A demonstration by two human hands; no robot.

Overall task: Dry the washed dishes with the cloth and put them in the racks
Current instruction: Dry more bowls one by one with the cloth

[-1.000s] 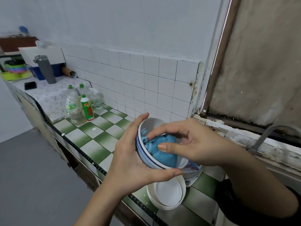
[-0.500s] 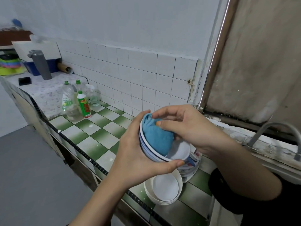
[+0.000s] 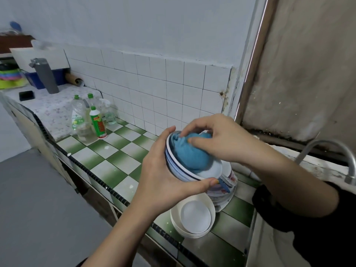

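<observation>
Fingers (image 3: 169,132) of the left hand (image 3: 159,176) curled round the outside of a blue-rimmed white bowl (image 3: 179,170), one tip up at the far rim, thumb hooked along the near rim. Bowl tilted, mouth turned toward the right hand (image 3: 221,139).

Right fingers (image 3: 192,123) bent over the upper rim and pinching a bunched blue cloth (image 3: 192,157) against the thumb, cloth pressed into the inside of the bowl and filling most of it.

Both hands and the bowl up in the air, above the green-and-white tiled desk (image 3: 115,166).

Directly below the left thumb, a stack of plain white bowls (image 3: 194,218), mouth-up on the desk. Below the right fingers and partly hidden behind the held bowl, a stack of patterned dishes (image 3: 227,191), just beside the white bowls.

Well away to the left of the left fingers, a cluster of bottles: a clear green-capped bottle (image 3: 79,116), a white bottle with a green label (image 3: 98,122), a spray bottle (image 3: 108,112). Farther off the same way, a grey flask (image 3: 46,76), upright.

Off to the right of the right fingers, past the forearm, a curved metal tap (image 3: 327,149).
</observation>
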